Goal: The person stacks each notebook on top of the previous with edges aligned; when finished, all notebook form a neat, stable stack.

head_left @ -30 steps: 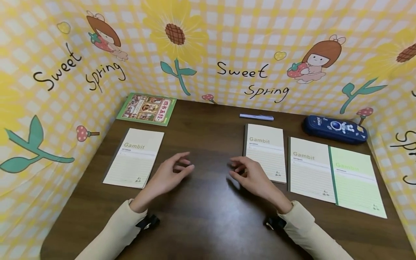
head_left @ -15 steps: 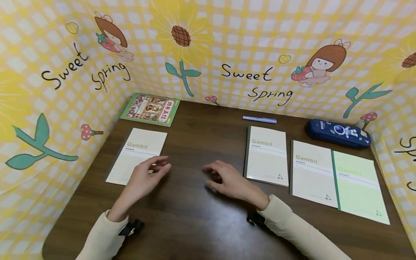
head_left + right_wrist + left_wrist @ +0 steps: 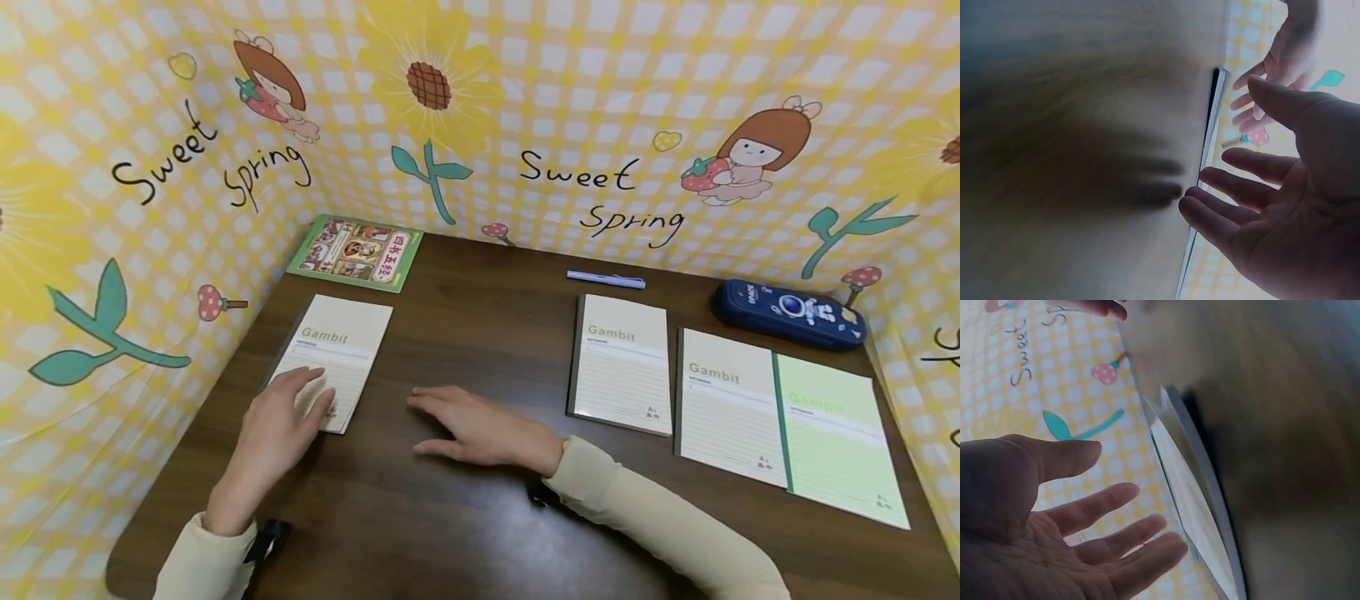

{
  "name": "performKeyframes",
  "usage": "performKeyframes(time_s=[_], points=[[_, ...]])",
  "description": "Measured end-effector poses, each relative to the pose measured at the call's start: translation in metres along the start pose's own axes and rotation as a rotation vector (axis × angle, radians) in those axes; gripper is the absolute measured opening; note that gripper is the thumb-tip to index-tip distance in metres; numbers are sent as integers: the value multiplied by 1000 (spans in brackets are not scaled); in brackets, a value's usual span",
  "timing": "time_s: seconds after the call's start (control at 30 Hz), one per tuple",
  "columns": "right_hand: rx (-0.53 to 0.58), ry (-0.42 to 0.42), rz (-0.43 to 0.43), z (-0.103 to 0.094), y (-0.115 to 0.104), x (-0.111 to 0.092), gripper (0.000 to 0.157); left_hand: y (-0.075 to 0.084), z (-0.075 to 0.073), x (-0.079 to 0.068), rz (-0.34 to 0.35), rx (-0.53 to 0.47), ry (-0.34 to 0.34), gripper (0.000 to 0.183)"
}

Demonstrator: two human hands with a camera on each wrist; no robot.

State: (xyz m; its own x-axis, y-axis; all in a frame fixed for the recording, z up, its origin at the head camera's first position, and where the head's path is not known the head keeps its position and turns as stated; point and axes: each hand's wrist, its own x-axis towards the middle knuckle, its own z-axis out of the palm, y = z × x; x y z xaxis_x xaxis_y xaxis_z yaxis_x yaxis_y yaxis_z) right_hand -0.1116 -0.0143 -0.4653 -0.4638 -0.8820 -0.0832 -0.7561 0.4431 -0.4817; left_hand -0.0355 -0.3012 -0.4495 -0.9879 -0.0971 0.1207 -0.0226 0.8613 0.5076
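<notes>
A cream Gambit notebook (image 3: 348, 325) lies at the left of the dark table. Over its lower left part is my left hand (image 3: 273, 425), fingers spread and nothing held; whether they touch the cover I cannot tell. My right hand (image 3: 480, 425) hovers over the tabletop right of that notebook, its fingers extended and thumb apart. In the left wrist view, the notebook's edge (image 3: 1200, 500) shows beyond my loosely bent fingers. The right wrist view has my right palm (image 3: 1310, 206) with nothing in it, and the left hand (image 3: 1291, 53) farther off.
Two more cream notebooks (image 3: 622, 367) (image 3: 731, 408) and a green one (image 3: 840, 433) lie at the right. Behind them are a lilac pen (image 3: 606, 279) and a navy pencil case (image 3: 789, 312). A green-bordered book (image 3: 356, 252) lies at the back left. Checked cloth (image 3: 480, 108) walls the table.
Both hands have moved left: the left one from beside the notebook to over it, the right one from near the right-hand notebooks to mid-table. The right fingers have straightened.
</notes>
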Motion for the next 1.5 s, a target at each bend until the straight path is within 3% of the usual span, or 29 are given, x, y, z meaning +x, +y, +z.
performKeyframes(time_s=[0.07,0.27,0.4,0.6,0.8,1.5], points=[[-27,-8,-24,4,-4,9,72,-7,-2,-3,-24,22,-45,47],[-148,-96,-70,16,-17,31,80,-23,-5,-17,-123,69,-290,66],[-178,-136,-113,22,-23,45,83,-29,-3,-23,-138,93,-349,68],[-223,-178,-166,28,-30,60,80,-31,0,-30,-135,87,-360,69],[-218,-235,-135,29,-35,64,76,-27,2,-35,-128,94,-357,68],[-175,-187,-82,6,-7,42,71,15,17,-63,-59,233,-311,68]])
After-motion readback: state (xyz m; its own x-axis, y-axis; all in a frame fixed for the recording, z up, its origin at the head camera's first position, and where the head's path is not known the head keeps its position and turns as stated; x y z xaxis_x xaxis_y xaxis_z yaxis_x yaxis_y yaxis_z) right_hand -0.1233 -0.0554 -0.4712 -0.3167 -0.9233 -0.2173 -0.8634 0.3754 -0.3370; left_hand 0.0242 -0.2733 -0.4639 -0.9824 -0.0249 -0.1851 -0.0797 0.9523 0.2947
